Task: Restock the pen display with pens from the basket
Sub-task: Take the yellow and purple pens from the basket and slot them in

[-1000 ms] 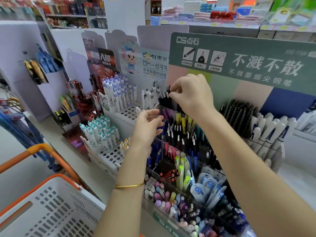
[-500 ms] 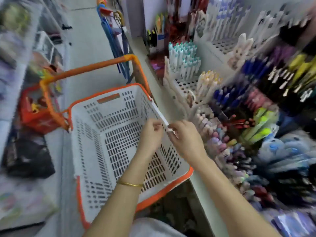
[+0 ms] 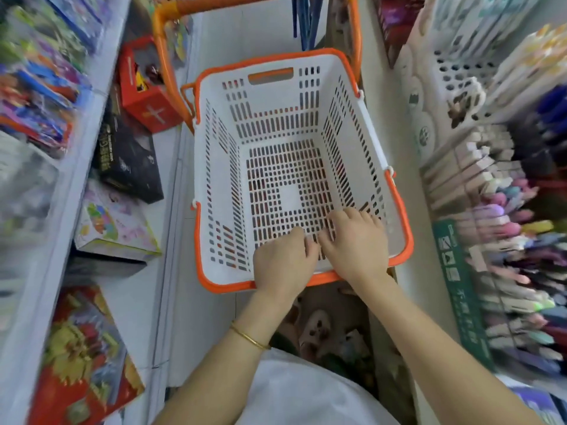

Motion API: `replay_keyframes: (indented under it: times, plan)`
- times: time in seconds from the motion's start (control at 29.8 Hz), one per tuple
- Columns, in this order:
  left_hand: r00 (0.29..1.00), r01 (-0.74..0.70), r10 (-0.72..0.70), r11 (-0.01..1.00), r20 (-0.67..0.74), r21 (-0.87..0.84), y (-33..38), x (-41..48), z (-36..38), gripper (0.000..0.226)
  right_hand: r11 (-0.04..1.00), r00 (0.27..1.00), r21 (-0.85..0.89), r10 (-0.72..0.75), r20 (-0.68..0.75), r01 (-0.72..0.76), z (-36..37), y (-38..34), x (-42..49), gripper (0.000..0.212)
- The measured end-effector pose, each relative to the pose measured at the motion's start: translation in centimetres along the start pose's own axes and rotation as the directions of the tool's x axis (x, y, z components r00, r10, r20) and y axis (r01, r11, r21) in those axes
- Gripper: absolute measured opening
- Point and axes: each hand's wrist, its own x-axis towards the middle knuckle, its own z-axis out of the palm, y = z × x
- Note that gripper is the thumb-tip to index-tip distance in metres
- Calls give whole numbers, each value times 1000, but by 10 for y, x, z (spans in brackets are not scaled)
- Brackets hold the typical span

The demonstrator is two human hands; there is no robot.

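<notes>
The white basket (image 3: 214, 191) with an orange rim sits below me, and I see no pens on its perforated floor. Both hands hang over its near end, side by side and touching at the thumbs. My left hand (image 3: 283, 265) has its fingers curled under, and a gold bangle sits on that wrist. My right hand (image 3: 357, 243) reaches down into the basket with bent fingers. The undersides of both hands are hidden, so I cannot tell if they hold anything. The pen display (image 3: 506, 228) stands blurred at the right, packed with coloured pens.
An orange trolley handle (image 3: 165, 41) rises behind the basket. Boxed toys and a red box (image 3: 144, 96) line the low shelf on the left. White perforated pen racks (image 3: 454, 65) stand at the upper right. A narrow strip of floor runs between the shelves.
My view has swung from the pen display down to the basket. Both hands came off the black pens, dropped to the basket's right rim, then moved to its near end.
</notes>
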Motion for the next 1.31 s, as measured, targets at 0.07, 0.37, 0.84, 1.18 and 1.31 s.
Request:
replay_keyframes:
  times: [0.07, 0.37, 0.84, 1.18, 1.31]
  plan:
    - [1000, 8, -8, 1000, 7, -4, -3, 6, 0, 29, 1000, 1000, -16, 20, 13, -20, 4, -2, 6, 17]
    - [999, 19, -20, 1000, -36, -21, -27, 70, -16, 28, 996, 997, -43, 76, 34, -74, 12, -25, 69, 19]
    - [993, -73, 58, 986, -100, -150, -61, 273, -52, 26, 979, 983, -141, 162, 86, -148, 20, -54, 277, 27]
    - [995, -66, 54, 989, -88, -134, -75, 413, -80, 27, 975, 978, -75, 205, -33, -207, 25, -73, 407, 24]
    - [995, -64, 54, 989, -81, -137, -73, 469, -91, 27, 974, 975, -58, 214, -63, -218, 30, -71, 467, 25]
